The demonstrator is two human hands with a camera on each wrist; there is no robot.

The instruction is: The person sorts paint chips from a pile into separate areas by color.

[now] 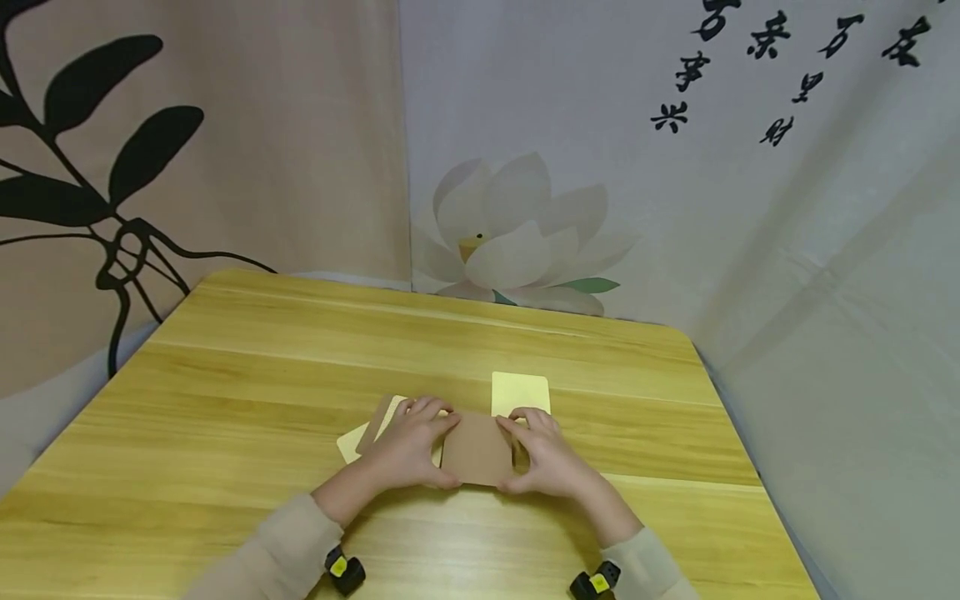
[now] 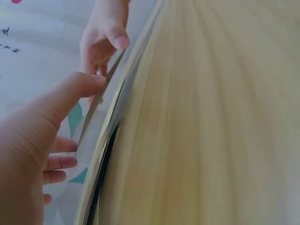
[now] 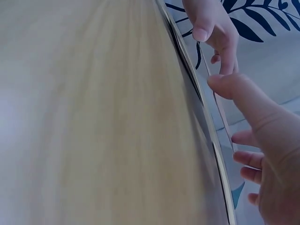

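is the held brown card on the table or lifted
Lifted: both wrist views show a gap between the held card and the table.

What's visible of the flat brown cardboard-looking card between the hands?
The flat brown cardboard-looking card is thin and roughly rectangular, its upper face plain; its underside can't be read. It appears flat, with no obvious fold. The person's left hand and right hand grip it from either side, thumbs at the near corners and index fingers toward the far ones. The wrist views show it nearly edge-on, seemingly raised off the yellow wood-grain table.
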